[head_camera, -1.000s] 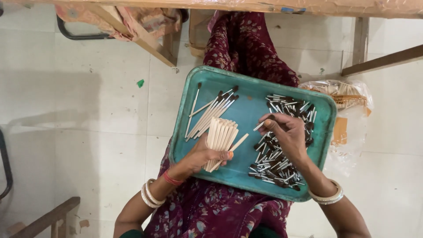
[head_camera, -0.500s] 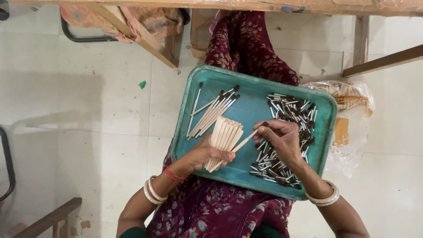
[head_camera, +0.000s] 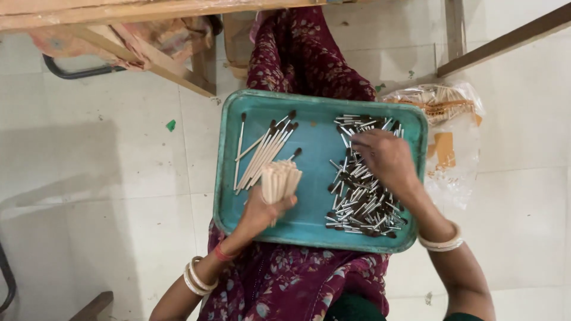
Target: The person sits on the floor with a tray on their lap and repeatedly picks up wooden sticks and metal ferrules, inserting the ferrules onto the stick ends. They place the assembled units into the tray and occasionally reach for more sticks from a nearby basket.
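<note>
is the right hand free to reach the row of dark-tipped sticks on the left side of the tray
Probably yes. The right hand rests over the pile of small metal pieces, and the bare tray floor lies between it and the dark-tipped sticks. The left hand, holding a bundle of plain sticks, sits nearer the person.

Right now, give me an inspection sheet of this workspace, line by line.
Surface: teal tray resting on the person's lap, over a pale tiled floor.
Job's things: bundle of plain wooden sticks; dark-tipped sticks lying at the tray's left; heap of small dark and silver pieces at its right.
Clutter: clear plastic bag beside the tray.
Grippers: left hand grips the bundle; right hand rests on the heap.
Cables: nothing seen.
Surroundings: wooden furniture legs, floral patterned clothing.
</note>
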